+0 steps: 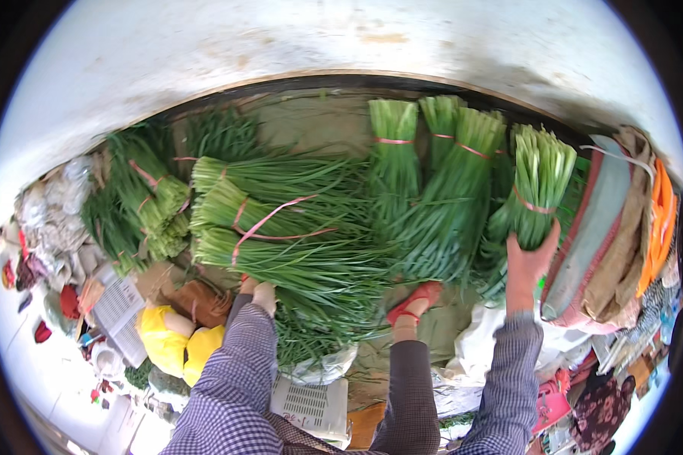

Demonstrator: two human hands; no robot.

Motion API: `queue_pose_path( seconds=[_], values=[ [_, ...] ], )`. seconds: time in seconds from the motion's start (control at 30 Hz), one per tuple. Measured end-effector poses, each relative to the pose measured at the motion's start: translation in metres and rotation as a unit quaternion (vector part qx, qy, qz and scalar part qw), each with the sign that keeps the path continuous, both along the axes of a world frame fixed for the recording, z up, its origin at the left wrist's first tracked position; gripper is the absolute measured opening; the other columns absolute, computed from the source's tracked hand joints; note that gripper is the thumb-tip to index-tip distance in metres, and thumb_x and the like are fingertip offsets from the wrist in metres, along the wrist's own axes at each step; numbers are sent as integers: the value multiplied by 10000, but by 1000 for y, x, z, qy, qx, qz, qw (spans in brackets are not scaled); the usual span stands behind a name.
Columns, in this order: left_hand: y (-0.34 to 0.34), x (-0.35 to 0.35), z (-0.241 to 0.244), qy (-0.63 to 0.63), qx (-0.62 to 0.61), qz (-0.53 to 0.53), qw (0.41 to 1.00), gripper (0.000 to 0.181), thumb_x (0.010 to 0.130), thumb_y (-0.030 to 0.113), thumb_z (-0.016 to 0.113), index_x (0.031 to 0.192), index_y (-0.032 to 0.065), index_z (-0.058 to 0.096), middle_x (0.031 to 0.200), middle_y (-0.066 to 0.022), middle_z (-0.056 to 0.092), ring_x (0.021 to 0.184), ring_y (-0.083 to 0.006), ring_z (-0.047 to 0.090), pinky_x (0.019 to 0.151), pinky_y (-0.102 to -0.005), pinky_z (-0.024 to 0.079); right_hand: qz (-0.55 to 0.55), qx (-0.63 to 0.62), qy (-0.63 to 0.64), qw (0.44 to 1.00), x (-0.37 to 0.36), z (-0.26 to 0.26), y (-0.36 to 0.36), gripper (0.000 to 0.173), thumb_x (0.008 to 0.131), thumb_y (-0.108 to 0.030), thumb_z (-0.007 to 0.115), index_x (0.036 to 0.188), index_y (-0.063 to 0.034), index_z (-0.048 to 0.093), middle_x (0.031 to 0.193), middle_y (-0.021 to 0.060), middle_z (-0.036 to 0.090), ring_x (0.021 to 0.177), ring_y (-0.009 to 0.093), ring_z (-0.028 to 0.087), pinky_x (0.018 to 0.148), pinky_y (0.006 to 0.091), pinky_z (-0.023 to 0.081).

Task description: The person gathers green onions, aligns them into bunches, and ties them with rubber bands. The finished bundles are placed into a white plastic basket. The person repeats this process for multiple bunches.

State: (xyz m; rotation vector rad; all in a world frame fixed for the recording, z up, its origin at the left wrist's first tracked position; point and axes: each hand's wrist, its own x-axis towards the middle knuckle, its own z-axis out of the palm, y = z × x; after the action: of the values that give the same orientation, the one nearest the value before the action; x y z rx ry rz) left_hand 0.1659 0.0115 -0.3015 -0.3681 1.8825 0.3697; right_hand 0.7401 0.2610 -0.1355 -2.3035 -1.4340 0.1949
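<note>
My right hand (528, 267) grips an upright bundle of green leafy stalks (540, 170), tied with a pink band, below its pale cut ends. My left hand (263, 297) is at the lower left edge of a pile of long green bundles (296, 261); its fingers are partly hidden, and whether it grips anything is unclear. A loose pink tie (270, 219) lies across that pile. More banded bundles (394, 142) stand or lean between the pile and my right hand. Several smaller bundles (148, 199) lie at the left.
A pale wall (341, 34) rises beyond the bundles. Rolled sacks (597, 227) and orange bags (660, 227) are at the right. White plastic crates (114, 307) stand lower left and below the pile. A yellow thing (168, 341) is near my left arm; my red-shod foot (415, 301) is at centre.
</note>
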Motion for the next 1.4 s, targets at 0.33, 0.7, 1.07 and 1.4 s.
queue_pose_path(
  seconds=[0.33,0.7,1.07,1.4],
  values=[
    [35,8,-2,-14,-7,-1,1000,270,922,224,545,1144,92,626,877,-124,678,790,-304,662,705,-467,519,356,-189,126,906,-281,79,-20,865,539,-221,854,1330,-143,514,1124,172,524,1063,344,549,884,426,481],
    [67,7,27,-110,-66,-331,935,258,915,215,550,1092,62,658,759,-160,690,733,-317,684,673,-450,537,499,-368,214,755,-386,-70,-58,944,800,-270,769,1562,-251,213,1632,148,73,1459,452,158,1155,606,215],
    [257,34,100,258,125,-886,364,538,948,416,515,1393,114,486,1236,-112,598,1208,-317,504,1105,-539,277,443,-193,269,833,-327,-66,-44,536,790,-225,687,1276,-69,523,1340,194,455,1265,410,419,1072,499,354],
    [179,-22,119,303,257,-839,373,491,952,417,478,1336,119,548,1305,-101,557,1248,-323,467,1099,-573,253,-119,-281,61,950,-94,-137,66,1230,717,-542,807,1542,-19,61,1573,237,160,1443,396,219,1179,494,215]
  ],
)
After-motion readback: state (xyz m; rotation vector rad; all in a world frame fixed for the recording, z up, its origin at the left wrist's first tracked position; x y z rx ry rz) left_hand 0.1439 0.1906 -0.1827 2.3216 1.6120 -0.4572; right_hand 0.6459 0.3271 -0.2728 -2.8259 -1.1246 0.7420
